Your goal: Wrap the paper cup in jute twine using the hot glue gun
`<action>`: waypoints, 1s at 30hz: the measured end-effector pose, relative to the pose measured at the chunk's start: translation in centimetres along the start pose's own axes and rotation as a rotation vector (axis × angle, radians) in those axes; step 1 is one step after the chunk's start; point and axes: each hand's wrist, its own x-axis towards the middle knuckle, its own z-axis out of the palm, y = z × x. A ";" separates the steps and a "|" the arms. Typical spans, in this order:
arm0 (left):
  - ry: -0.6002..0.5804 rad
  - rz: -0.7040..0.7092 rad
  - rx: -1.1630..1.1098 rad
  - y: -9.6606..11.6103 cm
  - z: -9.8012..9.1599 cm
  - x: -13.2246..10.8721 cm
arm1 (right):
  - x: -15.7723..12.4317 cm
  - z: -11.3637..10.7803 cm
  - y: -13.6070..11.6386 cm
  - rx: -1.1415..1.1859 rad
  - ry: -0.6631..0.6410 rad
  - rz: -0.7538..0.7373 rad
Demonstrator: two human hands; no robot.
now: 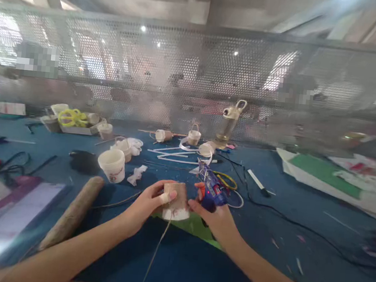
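Observation:
My left hand grips a cup wrapped in brown twine, with a white band left bare at its lower end. A loose strand of twine trails from the cup toward me. Just right of the cup, my right hand is closed about a blue glue gun with an orange trigger. Its nozzle points away from me, and some of the fingers are hidden behind the gun. The right thumb lies close to the cup's side; whether it touches cannot be made out.
A white cup and a thick twine roll are on the left. Small twine-wrapped baskets, white strips and a bottle stand farther back. A black cord crosses the right side. Beyond rises a perforated metal screen.

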 end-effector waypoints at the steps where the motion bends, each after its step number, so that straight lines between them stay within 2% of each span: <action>1: 0.005 -0.009 -0.001 0.0 0.0 -0.2 | -0.1 0.1 0.1 -0.010 0.011 0.000; 7: 0.021 -0.016 0.031 0.1 0.0 -1.1 | -0.5 -0.5 0.0 -0.092 0.021 -0.006; 11: 0.002 -0.012 0.060 0.1 0.0 -1.4 | -1.5 -2.7 -0.3 -0.189 0.069 0.015; 13: -0.006 -0.010 0.063 0.1 0.0 -1.5 | -2.6 -4.0 -0.3 -0.363 0.126 0.009; 15: -0.015 0.003 0.084 0.2 0.1 -1.7 | -3.7 -5.3 -0.3 -0.499 0.116 0.014; 19: -0.019 0.018 0.103 0.5 0.0 -1.8 | -5.0 -7.0 -0.5 -0.439 0.097 0.140; 22: 0.000 0.017 0.103 0.7 -0.1 -1.8 | -4.8 -7.0 -1.1 -0.319 0.104 0.273; 24: 0.005 0.012 0.111 0.7 -0.1 -1.7 | -4.4 -6.6 -1.8 -0.278 0.085 0.312; 30: 0.015 0.001 0.146 0.7 -0.3 -1.8 | -3.3 -4.7 -3.8 -0.344 0.006 0.219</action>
